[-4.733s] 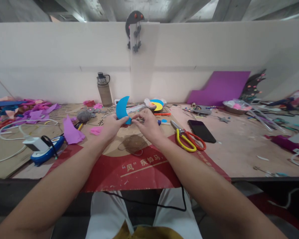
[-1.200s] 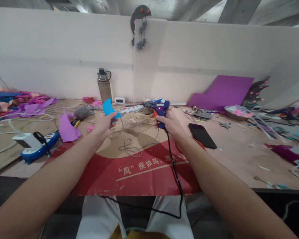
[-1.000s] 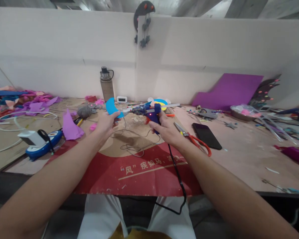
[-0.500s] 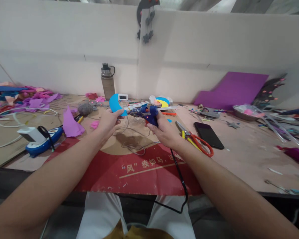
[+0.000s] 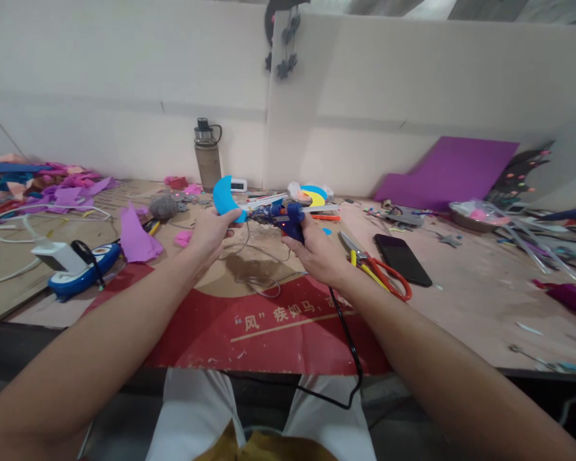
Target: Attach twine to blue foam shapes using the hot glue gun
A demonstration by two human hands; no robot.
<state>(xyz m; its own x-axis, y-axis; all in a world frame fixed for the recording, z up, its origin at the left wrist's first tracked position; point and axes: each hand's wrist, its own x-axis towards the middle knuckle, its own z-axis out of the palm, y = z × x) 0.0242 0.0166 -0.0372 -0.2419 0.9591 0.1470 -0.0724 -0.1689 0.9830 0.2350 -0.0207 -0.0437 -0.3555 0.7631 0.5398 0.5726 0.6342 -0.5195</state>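
Between thumb and fingers, my left hand (image 5: 214, 234) pinches a blue crescent-shaped piece (image 5: 224, 198) by its lower end. My right hand (image 5: 314, 250) is wrapped round the handle of a blue hot glue gun (image 5: 288, 221), which points left. The gun's nozzle is at the crescent's lower tip; whether they touch I cannot tell. A glue stick (image 5: 319, 209) sticks out of the gun's back. A thin grey string (image 5: 259, 286) lies loosely below on the red and tan cardboard (image 5: 196, 333). The gun's black cord (image 5: 348, 339) hangs over the table's front edge.
Red-handled scissors (image 5: 388, 275) and a black phone (image 5: 403, 259) lie on the right. At left are a blue power strip (image 5: 84, 275), a pink felt piece (image 5: 138, 237) and grey yarn (image 5: 164, 207). A bottle (image 5: 207, 157) stands at the back, near a purple sheet (image 5: 454, 169).
The blue crescent has tilted slightly, its upper end shifting a little right and up. Both hands keep nearly the same place and grip.
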